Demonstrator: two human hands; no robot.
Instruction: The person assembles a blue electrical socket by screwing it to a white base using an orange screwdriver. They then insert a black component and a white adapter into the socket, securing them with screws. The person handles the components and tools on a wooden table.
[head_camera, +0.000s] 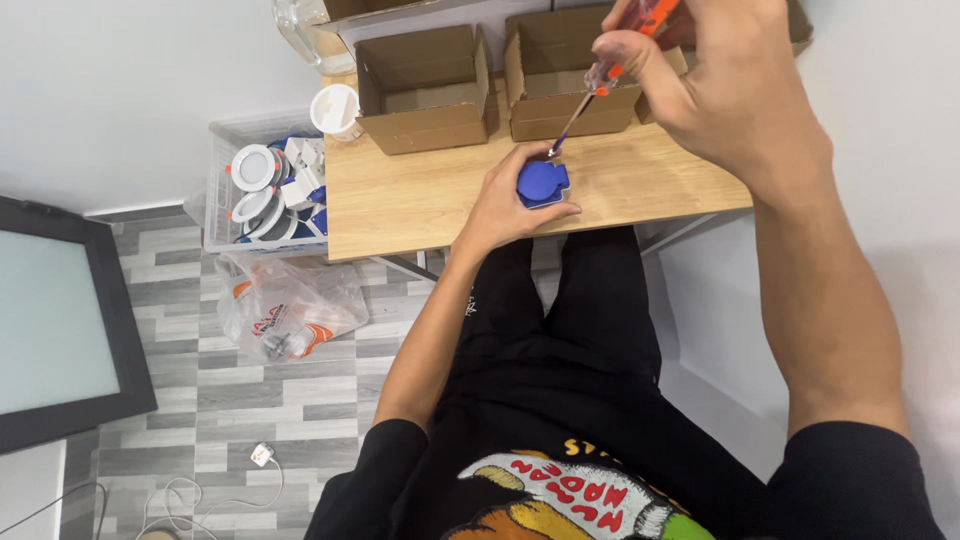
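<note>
On wooden table (420, 200) | left hand (500, 205) pinching blue socket (542, 183) | right hand (725, 80) gripping screwdriver (600, 85), tip pointing down-left into socket

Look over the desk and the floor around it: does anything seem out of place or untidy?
A clear plastic bag lies crumpled on the floor under the crate, and a white plug with loose cable trails nearby. On the wooden table, the boxes stand orderly.

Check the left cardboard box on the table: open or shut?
Open. The left cardboard box has its top flaps up and folded outward, and its bare brown inside shows; nothing visible inside from this angle.
</note>
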